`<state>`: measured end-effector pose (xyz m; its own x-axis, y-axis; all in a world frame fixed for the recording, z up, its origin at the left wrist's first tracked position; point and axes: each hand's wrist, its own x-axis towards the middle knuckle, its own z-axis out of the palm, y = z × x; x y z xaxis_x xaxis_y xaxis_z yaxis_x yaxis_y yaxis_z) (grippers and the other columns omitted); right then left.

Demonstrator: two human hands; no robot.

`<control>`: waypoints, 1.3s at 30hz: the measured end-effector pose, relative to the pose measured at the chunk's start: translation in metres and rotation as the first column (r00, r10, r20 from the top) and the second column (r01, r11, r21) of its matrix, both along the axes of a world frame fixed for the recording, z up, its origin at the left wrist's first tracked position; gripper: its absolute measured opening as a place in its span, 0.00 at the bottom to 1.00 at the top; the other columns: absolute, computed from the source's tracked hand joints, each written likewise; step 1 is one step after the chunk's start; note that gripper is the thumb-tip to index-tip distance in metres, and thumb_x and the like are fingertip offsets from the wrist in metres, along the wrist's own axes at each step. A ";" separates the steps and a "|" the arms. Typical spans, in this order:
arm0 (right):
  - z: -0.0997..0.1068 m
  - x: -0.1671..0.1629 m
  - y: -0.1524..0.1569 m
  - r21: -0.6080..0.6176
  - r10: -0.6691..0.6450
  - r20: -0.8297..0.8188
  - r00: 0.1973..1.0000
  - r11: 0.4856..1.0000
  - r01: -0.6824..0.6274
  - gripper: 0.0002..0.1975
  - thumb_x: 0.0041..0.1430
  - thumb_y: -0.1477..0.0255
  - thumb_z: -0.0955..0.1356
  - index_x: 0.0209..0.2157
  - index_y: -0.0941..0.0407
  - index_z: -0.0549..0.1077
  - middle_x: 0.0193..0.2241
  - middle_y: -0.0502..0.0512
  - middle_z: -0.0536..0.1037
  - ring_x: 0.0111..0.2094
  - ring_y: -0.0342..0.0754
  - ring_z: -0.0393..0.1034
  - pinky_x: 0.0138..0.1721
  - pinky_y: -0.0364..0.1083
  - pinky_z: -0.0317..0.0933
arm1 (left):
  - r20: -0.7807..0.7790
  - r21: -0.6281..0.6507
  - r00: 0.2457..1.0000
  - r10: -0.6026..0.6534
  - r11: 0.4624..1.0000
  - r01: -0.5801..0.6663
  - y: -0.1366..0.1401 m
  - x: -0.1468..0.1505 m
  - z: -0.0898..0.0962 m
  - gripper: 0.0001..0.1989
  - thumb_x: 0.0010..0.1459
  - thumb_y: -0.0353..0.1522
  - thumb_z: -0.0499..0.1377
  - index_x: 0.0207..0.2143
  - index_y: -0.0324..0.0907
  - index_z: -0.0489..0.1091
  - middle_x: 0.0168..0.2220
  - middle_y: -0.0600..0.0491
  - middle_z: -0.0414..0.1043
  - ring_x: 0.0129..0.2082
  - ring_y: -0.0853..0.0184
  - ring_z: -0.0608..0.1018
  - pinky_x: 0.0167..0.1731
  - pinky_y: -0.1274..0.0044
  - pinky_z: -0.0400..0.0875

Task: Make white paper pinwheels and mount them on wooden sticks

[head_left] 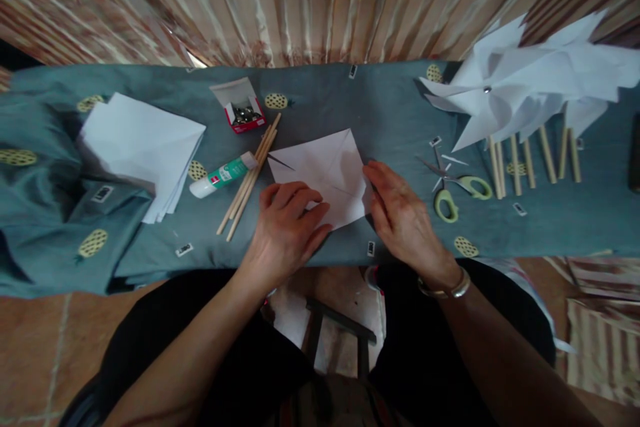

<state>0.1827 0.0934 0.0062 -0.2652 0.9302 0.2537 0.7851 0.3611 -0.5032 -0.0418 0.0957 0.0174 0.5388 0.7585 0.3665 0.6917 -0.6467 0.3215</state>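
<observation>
A white square sheet of paper with diagonal creases and a slit at its upper left corner lies in front of me. My left hand rests over its lower left part, fingers bent and closed on the paper near the bottom edge. At the right edge, my right hand grips the sheet between thumb and fingers. To the right lie open scissors with green handles, beside thin paper scraps. Left of the sheet, a glue stick leans across several wooden sticks.
A stack of white paper lies at the left. An open red-and-white box of shiny metal pins stands behind the sticks. Several white paper pinwheels on wooden sticks are piled at the right. A teal cloth covers the table before a striped curtain.
</observation>
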 end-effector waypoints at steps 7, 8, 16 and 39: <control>0.003 0.003 -0.008 -0.028 -0.007 0.005 1.000 1.000 0.007 0.21 0.68 0.76 0.58 0.60 0.61 0.67 0.61 0.67 0.70 0.64 0.57 0.64 0.64 0.62 0.60 | -0.115 0.010 0.991 -0.066 0.998 0.068 -0.009 0.013 0.001 0.05 0.63 0.31 0.60 0.37 0.41 0.75 0.35 0.51 0.78 0.41 0.58 0.75 0.44 0.65 0.65; 0.003 0.004 -0.008 -0.027 -0.006 0.004 1.000 1.000 0.006 0.21 0.67 0.76 0.58 0.59 0.62 0.67 0.61 0.68 0.70 0.63 0.57 0.64 0.64 0.62 0.60 | -0.123 0.024 0.990 -0.062 0.998 0.065 -0.009 0.014 0.001 0.05 0.64 0.30 0.59 0.37 0.40 0.75 0.33 0.51 0.77 0.39 0.59 0.75 0.43 0.65 0.66; 0.011 0.021 -0.010 -0.169 0.095 -0.081 0.992 0.980 -0.108 0.27 0.60 0.82 0.61 0.59 0.53 0.69 0.67 0.60 0.62 0.67 0.56 0.58 0.64 0.63 0.59 | -0.113 0.016 0.991 -0.077 0.997 0.080 -0.011 0.007 0.002 0.08 0.64 0.26 0.56 0.33 0.39 0.75 0.30 0.49 0.76 0.36 0.60 0.75 0.36 0.67 0.68; 0.006 -0.001 0.011 -0.287 0.085 -0.315 0.945 0.941 -0.180 0.02 0.57 0.71 0.73 0.30 0.52 0.78 0.60 0.54 0.72 0.63 0.57 0.65 0.63 0.64 0.59 | -0.048 -0.090 0.991 -0.121 0.989 0.117 -0.030 -0.015 0.005 0.10 0.66 0.26 0.53 0.35 0.38 0.74 0.34 0.49 0.76 0.37 0.63 0.77 0.36 0.71 0.69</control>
